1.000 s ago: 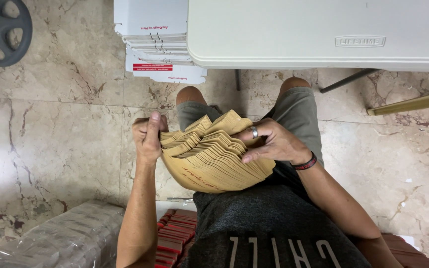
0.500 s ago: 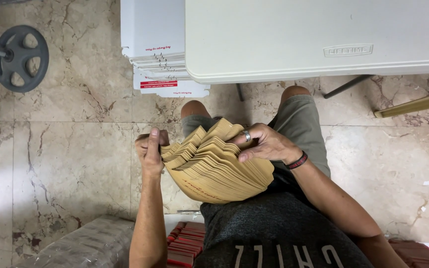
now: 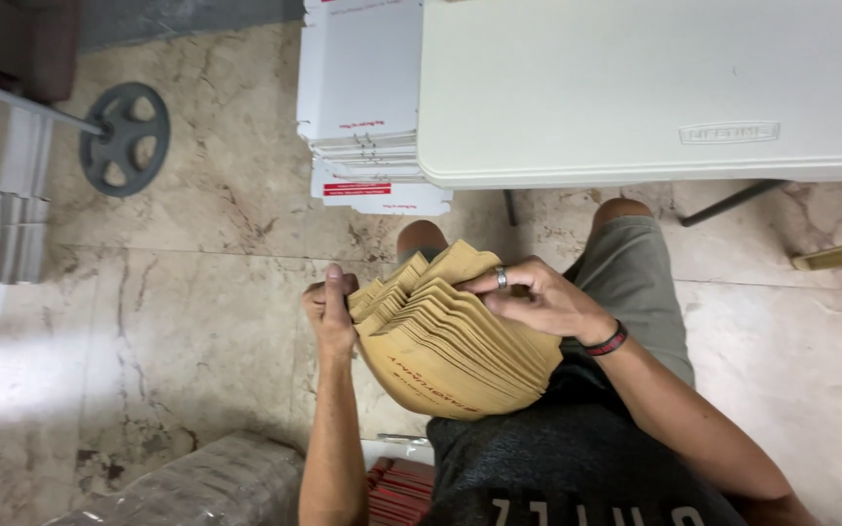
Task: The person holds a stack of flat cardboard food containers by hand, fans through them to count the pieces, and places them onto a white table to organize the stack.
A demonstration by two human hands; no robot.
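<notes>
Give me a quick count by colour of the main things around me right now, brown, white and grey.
Brown: 1, the fanned stack of envelopes in both hands
White: 2, the folding table and the pile of flat cartons
Grey: 1, the weight plate
Total: 4

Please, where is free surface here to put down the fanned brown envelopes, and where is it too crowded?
The white table shows a bare top. The marble floor is open between the grey wheel and the left hand. It is crowded at the white flat boxes and in the lap, where both hands hold the brown envelopes.
</notes>
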